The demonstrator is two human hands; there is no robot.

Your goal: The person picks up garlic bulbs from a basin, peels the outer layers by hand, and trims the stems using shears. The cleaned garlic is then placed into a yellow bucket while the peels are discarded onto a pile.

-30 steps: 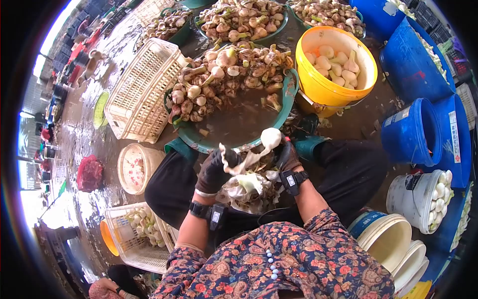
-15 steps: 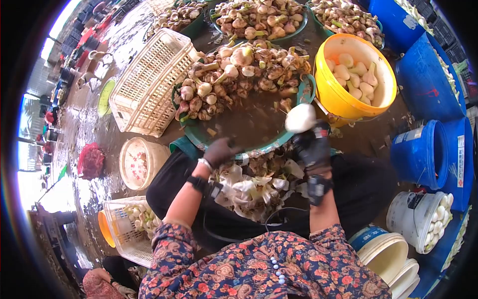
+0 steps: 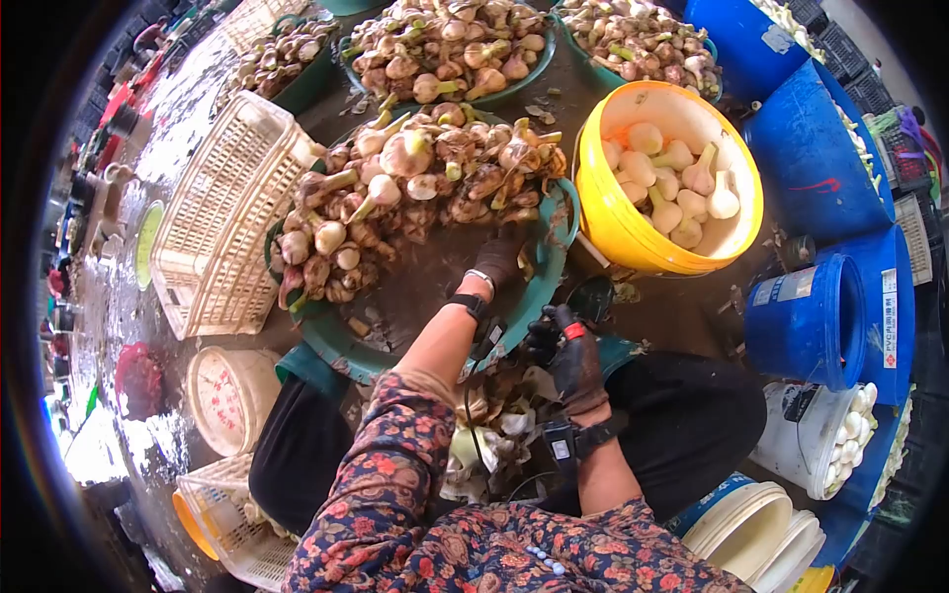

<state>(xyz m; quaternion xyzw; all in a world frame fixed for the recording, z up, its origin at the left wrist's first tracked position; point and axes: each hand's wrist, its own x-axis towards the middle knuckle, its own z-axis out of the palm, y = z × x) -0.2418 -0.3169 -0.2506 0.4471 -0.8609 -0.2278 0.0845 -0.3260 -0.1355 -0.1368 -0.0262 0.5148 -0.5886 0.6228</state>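
Unpeeled garlic bulbs (image 3: 415, 188), brown-skinned and stalked: heaped in round green plastic basin (image 3: 554, 237), just ahead of the knees. Left hand (image 3: 499, 259), dark-gloved, stretched onto near edge of heap, touching bulbs; open or closed, cannot tell. Right hand (image 3: 571, 358), dark-gloved, curled closed beside basin's near rim, small red piece showing at knuckles. Yellow plastic bucket (image 3: 603, 217) of peeled white bulbs (image 3: 672, 183) just beside basin. Pale peelings (image 3: 494, 420) piled in lap.
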